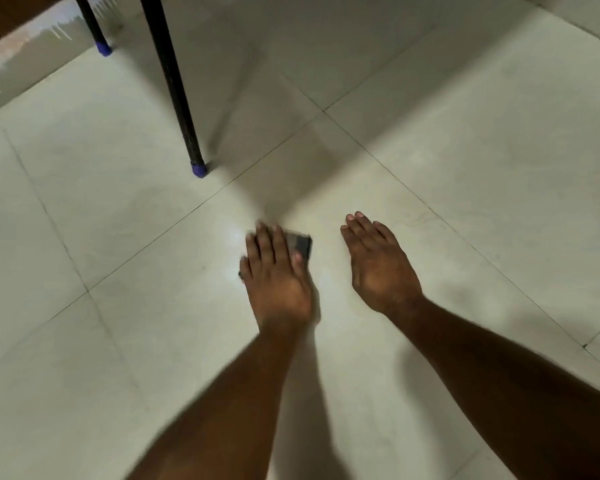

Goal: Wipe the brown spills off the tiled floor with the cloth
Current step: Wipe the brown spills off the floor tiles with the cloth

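The left hand (274, 271) lies flat on the cloth (300, 244), fingers straight and pressing it against the tiled floor (465, 150). The cloth is dark grey and mostly covered by the hand; its exposed corner projects from under the fingertips on the side toward the right hand (378, 268). The image is blurred around this hand. The right hand rests palm-down on the floor beside the cloth, apart from it, fingers extended and holding nothing. Beyond the cloth stands a black table leg (174, 81) with a blue foot cap (199, 170); a second capped leg (90, 24) stands farther away. No brown spill can be made out near the cloth.
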